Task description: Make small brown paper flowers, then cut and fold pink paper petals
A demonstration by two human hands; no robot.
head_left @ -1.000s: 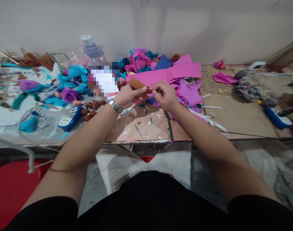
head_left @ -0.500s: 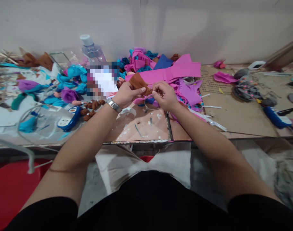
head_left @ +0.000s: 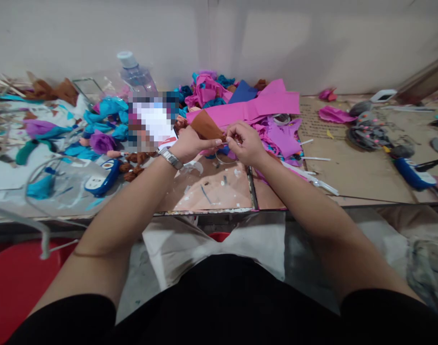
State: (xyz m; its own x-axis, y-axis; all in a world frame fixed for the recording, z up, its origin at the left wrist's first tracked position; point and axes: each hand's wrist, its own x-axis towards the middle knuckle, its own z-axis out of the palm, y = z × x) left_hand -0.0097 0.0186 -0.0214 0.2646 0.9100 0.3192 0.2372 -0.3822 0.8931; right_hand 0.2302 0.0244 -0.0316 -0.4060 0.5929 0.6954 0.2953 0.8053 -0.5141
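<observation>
Between my hands is a piece of brown crepe paper [head_left: 206, 126], its flat part fanned out up and to the left. My left hand [head_left: 190, 143] grips it, thumb laid along its lower edge. The fingertips of my right hand [head_left: 245, 143] are pinched together at its gathered right end; what exactly they hold there is partly hidden. Just below my fingers a roll of tape [head_left: 224, 157] lies on the table, partly covered. Behind the brown piece stretches a strip of pink crepe paper [head_left: 244, 109].
Brown crumpled paper balls [head_left: 133, 167] and a blue-and-white power strip [head_left: 103, 178] lie left of my hands. A clear bottle [head_left: 136, 74] stands behind a blurred-out phone [head_left: 152, 122]. Purple paper scraps [head_left: 284, 136] and white sticks [head_left: 325, 186] lie to the right. A red stool [head_left: 21, 287] is below left.
The brown paper has turned and shows a broader flat side. My left thumb has shifted slightly to the right and down; my right hand stays pinched in nearly the same place.
</observation>
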